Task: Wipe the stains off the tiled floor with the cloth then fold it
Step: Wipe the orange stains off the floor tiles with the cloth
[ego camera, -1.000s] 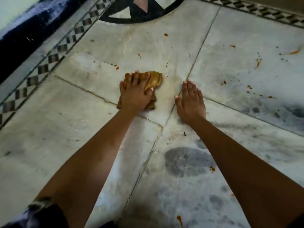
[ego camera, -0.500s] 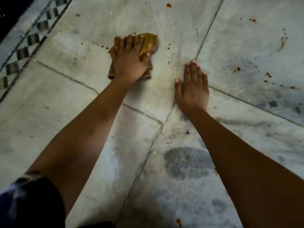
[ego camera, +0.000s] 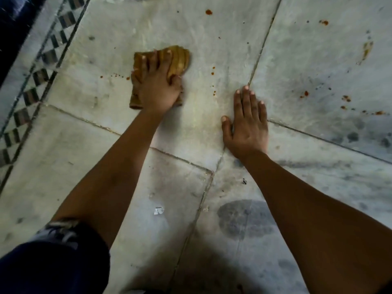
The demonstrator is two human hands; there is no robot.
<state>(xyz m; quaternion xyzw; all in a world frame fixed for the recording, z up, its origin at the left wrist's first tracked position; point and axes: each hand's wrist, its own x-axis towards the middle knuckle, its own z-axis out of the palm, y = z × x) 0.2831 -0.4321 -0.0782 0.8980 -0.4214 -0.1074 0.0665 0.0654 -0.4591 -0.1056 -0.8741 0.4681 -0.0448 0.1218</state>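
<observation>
A bunched mustard-yellow cloth lies on the pale marble floor. My left hand presses down on it with fingers spread flat over the top, the thumb against its right side. My right hand rests flat on the floor beside a tile joint, apart from the cloth. A line of small orange-red stains runs just left of the cloth. More drops sit to its right, and one larger spot lies farther ahead.
The right-hand tile carries scattered orange stains and a yellowish smear. A checkered border strip and a dark wall base run along the left. A small scrap lies on the near tile, beside dark grey marble patches.
My left hand has pushed the cloth forward and a little left across the tile. My right hand stays planted in the same spot.
</observation>
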